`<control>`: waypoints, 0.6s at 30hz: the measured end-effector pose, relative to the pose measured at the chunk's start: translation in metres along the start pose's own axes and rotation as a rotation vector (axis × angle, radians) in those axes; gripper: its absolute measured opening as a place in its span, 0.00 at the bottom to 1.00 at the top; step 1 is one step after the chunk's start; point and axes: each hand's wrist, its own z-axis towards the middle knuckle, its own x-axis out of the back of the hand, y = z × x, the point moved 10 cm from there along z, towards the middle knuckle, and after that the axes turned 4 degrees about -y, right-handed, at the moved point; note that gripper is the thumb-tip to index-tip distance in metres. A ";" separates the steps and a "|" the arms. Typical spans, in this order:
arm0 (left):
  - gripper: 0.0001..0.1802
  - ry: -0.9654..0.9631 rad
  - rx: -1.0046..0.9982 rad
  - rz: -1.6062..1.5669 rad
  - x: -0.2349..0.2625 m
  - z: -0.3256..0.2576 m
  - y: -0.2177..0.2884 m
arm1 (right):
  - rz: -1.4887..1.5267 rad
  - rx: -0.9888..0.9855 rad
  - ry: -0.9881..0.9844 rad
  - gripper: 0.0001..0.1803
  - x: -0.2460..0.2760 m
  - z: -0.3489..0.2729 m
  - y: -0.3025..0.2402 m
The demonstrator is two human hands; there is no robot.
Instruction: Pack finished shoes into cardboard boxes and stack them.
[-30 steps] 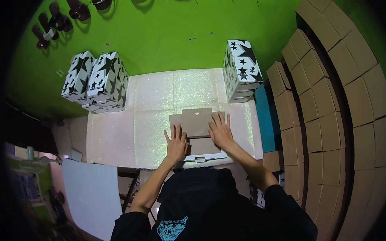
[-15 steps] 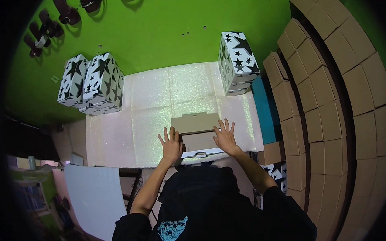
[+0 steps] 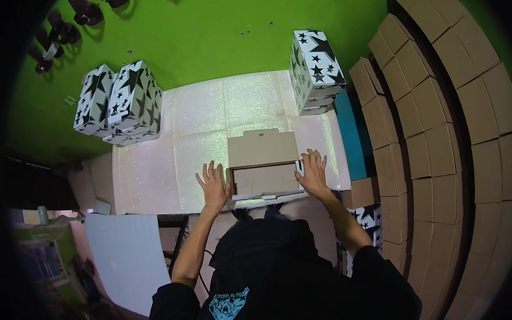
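Note:
A shallow cardboard box (image 3: 266, 177), brown inside with a white outer edge, lies at the near edge of the glittery table cover (image 3: 198, 110). Its lid flap (image 3: 262, 148) is raised and leans back toward the far side. Along the box's left wall rests my left hand (image 3: 214, 185), fingers spread and pointing away from me. At the right end, my right hand (image 3: 313, 170) has its thumb side against the side wall and its fingers extended. Neither hand grips anything. Inside the box only the bare brown bottom shows.
Star-patterned boxes stand at the back left (image 3: 133, 96) and in a stack (image 3: 317, 66) at the back right. Stacked brown boxes (image 3: 431, 149) line the right side. Dark sandals (image 3: 84, 6) hang on the green wall. A white panel (image 3: 126, 257) sits lower left.
Both hands have moved outward from the box's inner edges to its two sides. The lid flap stands wider to view, and the whole scene has shifted slightly upward.

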 end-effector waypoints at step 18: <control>0.14 -0.004 -0.005 -0.037 -0.027 -0.016 0.004 | -0.027 -0.113 0.129 0.15 -0.016 -0.025 0.045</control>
